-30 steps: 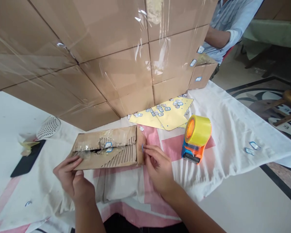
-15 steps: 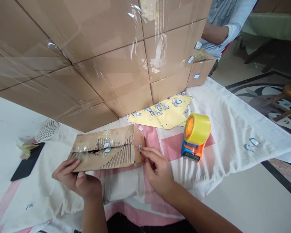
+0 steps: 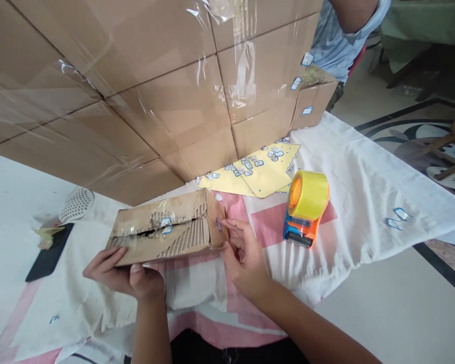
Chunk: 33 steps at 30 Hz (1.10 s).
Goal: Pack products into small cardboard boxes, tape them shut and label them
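A small torn carton point(image 3: 187, 236) is tilted near the front of the cloth-covered tabletop point(image 3: 364, 187), held between both hands. Its upper face is ripped down to the corrugation, with a dark split along the seam; what it contains cannot be made out. A blue-edged sticker point(image 3: 167, 225) crosses the split. The left hand point(image 3: 127, 275) clasps its near left corner, fingers on top and thumb below. The right hand point(image 3: 248, 260) touches a second sticker point(image 3: 218, 224) on the right end with its bent forefinger, thumb lower by the corner; whether these fingers grip the carton I cannot tell.

Behind, a wall of taped cartons point(image 3: 174, 116) blocks the far side, with a smaller stickered box point(image 3: 319, 103) at its right end. Yellow sheets point(image 3: 265, 183) bearing small labels lie at its foot. A tape dispenser point(image 3: 307, 205) stands to the right, near the right hand.

Far left are a dark flat object point(image 3: 51, 258) and a white perforated thing point(image 3: 77, 203), hard to identify. The co-worker's shirt point(image 3: 331, 45) is partly hidden by the cartons and cut off above.
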Each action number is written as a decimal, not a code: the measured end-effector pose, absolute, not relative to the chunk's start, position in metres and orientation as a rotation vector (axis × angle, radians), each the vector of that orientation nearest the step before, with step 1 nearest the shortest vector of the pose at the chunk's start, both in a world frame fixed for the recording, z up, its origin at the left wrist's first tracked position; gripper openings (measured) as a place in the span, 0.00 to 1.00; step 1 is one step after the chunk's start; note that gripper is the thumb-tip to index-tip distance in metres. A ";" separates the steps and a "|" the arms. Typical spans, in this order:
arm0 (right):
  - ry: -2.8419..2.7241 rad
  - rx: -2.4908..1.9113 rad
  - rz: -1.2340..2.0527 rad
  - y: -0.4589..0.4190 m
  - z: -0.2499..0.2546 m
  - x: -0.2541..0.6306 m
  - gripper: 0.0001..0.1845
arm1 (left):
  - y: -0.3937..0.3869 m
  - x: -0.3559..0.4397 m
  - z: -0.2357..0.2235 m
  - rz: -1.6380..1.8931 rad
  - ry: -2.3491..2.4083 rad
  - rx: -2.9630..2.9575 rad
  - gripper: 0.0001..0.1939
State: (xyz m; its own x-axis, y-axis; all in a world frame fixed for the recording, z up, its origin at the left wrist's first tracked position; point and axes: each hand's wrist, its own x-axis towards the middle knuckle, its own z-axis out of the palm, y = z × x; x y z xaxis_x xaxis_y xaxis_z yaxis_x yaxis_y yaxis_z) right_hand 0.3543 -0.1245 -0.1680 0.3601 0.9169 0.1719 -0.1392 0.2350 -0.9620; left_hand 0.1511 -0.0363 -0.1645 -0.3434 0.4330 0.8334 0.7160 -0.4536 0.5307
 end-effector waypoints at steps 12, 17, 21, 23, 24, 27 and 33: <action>-0.898 -1.079 0.836 -0.127 -0.166 0.356 0.21 | -0.044 0.150 -0.170 -1.829 -1.405 -1.698 0.18; -0.855 -1.056 0.846 -0.127 -0.160 0.359 0.17 | -0.044 0.145 -0.171 -1.781 -1.443 -1.747 0.20; -0.846 -1.054 0.859 -0.126 -0.160 0.359 0.17 | -0.043 0.145 -0.170 -1.763 -1.487 -1.706 0.22; -0.846 -1.058 0.857 -0.127 -0.160 0.359 0.17 | -0.042 0.147 -0.169 -1.761 -1.499 -1.687 0.22; -0.850 -1.062 0.859 -0.127 -0.160 0.359 0.17 | -0.042 0.148 -0.168 -1.757 -1.508 -1.679 0.21; -0.855 -1.069 0.891 -0.127 -0.160 0.360 0.18 | -0.043 0.150 -0.168 -1.752 -1.517 -1.665 0.21; -0.778 -1.020 1.064 -0.116 -0.160 0.367 0.13 | -0.045 0.148 -0.170 -1.786 -1.473 -1.805 0.21</action>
State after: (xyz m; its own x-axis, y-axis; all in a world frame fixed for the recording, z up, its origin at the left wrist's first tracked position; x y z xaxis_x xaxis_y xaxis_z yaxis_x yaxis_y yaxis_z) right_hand 0.3670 -0.1161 -0.1600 0.3146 0.9485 0.0363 -0.3230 0.1430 -0.9356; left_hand 0.1478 -0.0449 -0.1700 -0.2303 0.4860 0.8431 0.7352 -0.4808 0.4779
